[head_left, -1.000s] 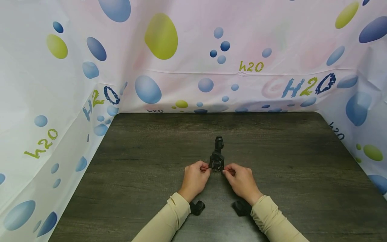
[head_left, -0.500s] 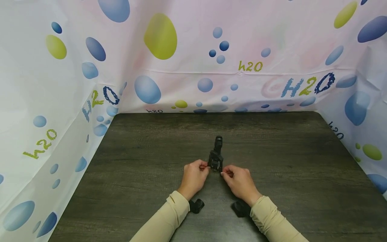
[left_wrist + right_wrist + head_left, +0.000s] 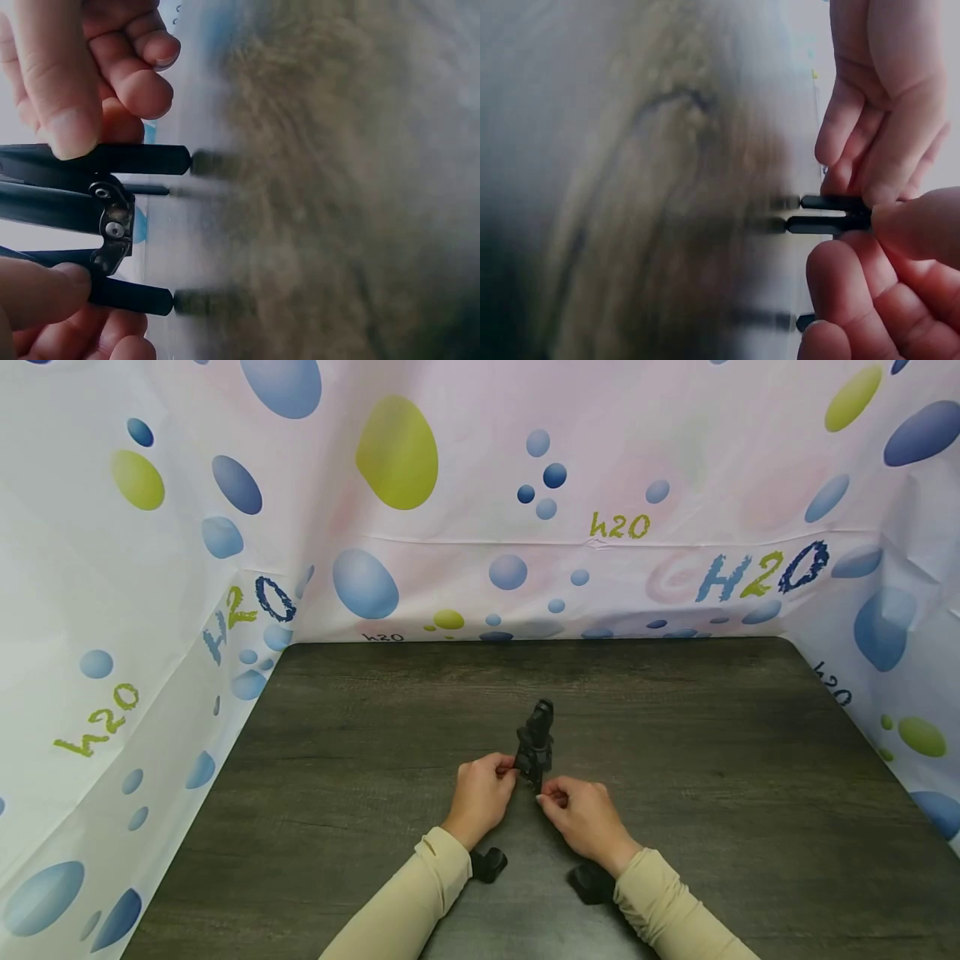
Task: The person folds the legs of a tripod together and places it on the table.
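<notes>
A small black tripod [image 3: 534, 747] stands upright near the middle of the table, between both hands. My left hand [image 3: 480, 797] pinches its left leg low down, and my right hand [image 3: 588, 818] pinches the leg nearest me on the right. In the left wrist view, the lower leg [image 3: 135, 298] is under the left thumb and the upper leg [image 3: 139, 159] under the right thumb. A riveted metal bracket [image 3: 114, 227] sits between them. Leg tips are right at the tabletop in the right wrist view, where one leg [image 3: 821, 224] comes out from the right fingertips.
Dark wood-grain table [image 3: 360, 710] surrounds the hands on all sides. A white sheet [image 3: 450, 460] printed with blue and green drops hangs behind it and along both sides. Black wrist-worn devices [image 3: 489, 865] show beneath both cuffs.
My right hand has moved left and slightly towards me, turning the tripod so that its legs show closer together. The left hand stays almost where it was.
</notes>
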The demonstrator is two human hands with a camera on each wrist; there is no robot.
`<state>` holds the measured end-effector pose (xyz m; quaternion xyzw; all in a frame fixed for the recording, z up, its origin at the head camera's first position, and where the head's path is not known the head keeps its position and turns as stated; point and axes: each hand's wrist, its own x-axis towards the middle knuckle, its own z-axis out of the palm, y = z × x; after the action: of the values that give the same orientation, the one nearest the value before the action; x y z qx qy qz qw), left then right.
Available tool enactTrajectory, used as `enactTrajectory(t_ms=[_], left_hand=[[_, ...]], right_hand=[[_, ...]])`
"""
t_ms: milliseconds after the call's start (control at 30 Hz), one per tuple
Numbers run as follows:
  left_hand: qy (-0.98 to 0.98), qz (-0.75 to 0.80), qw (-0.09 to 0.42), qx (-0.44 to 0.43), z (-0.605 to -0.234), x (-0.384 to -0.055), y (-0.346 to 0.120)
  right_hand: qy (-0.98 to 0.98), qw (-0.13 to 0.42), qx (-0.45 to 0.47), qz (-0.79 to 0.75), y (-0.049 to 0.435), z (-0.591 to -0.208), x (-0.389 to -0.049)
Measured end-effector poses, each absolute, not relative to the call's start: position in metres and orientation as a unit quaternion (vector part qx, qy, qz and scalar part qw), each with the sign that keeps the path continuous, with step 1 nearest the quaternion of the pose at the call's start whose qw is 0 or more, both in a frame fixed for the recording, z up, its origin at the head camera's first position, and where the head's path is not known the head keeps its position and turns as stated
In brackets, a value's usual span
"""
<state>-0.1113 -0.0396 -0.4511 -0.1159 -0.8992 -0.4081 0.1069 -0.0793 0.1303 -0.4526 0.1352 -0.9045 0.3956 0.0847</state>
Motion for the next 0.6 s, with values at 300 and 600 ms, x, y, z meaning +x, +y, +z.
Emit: enactTrajectory(t_ms=[300,600], left_hand=[[-0.904,-0.404,0.094,-0.107,-0.4522,-0.1152,-0.0362],[-0.892,-0.433,0.075,-0.107,-0.4504,-0.1137,-0.0408]], right_hand=[[-0.893,0.083,0.154,0.414,0.1216,-0.4544,-0.0788],[-0.905,0.053,0.13,0.401,0.1268,-0.4511,-0.081]])
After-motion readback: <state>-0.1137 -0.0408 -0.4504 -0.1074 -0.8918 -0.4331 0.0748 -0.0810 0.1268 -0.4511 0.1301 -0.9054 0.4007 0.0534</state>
